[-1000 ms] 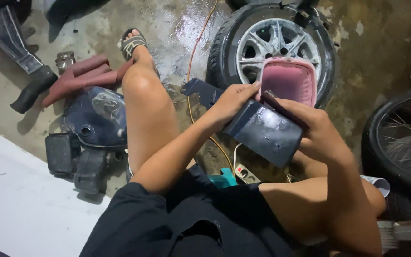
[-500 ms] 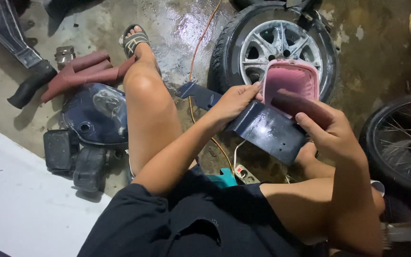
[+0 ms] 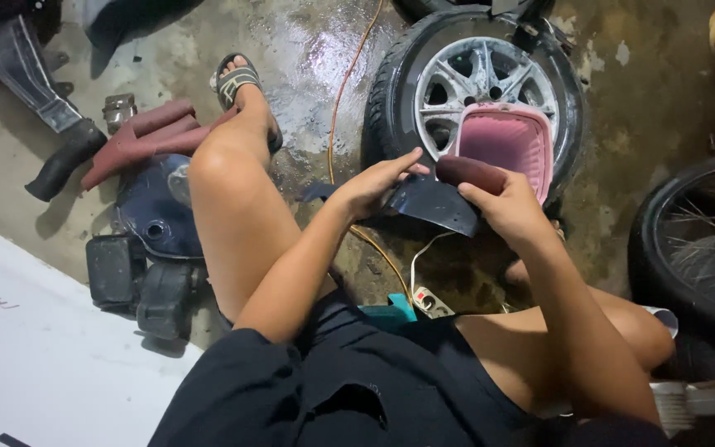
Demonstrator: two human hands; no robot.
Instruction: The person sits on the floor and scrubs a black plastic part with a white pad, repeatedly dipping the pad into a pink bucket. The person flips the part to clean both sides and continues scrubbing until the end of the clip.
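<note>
- The person sits low on a wet concrete floor (image 3: pixel 308 58), and the head camera looks down over the knees at both hands.
- The left hand (image 3: pixel 370 186) rests on the near-left edge of a dark blue plastic panel (image 3: pixel 436 205), fingers spread and stretched along its top, thumb under; it steadies the panel more than it squeezes it.
- The right hand (image 3: pixel 502 207) is closed around a dark reddish-brown sanding piece (image 3: pixel 469 171), which lies against the upper right edge of the panel.
- The panel is held in the air between the two hands, in front of the knees, just above an orange cable (image 3: pixel 349 91) and a white power strip (image 3: pixel 430 302) on the floor.
- Behind the hands a pink basket (image 3: pixel 506 141) stands against a car wheel with a silver rim (image 3: pixel 473 83).
- To the left lie other body parts: a round dark blue cover (image 3: pixel 155 211), dark red pieces (image 3: pixel 146 136) and black boxes (image 3: pixel 138 285). A spoked wheel (image 3: pixel 697 240) is at the right edge.
- In my judgement the rubbing of the panel is in the middle: the surface looks dull and matt, but I cannot tell how much of it is already worked, because the hands cover part of it.
- The other parts on the floor are not in hand, so much work seems to remain.
</note>
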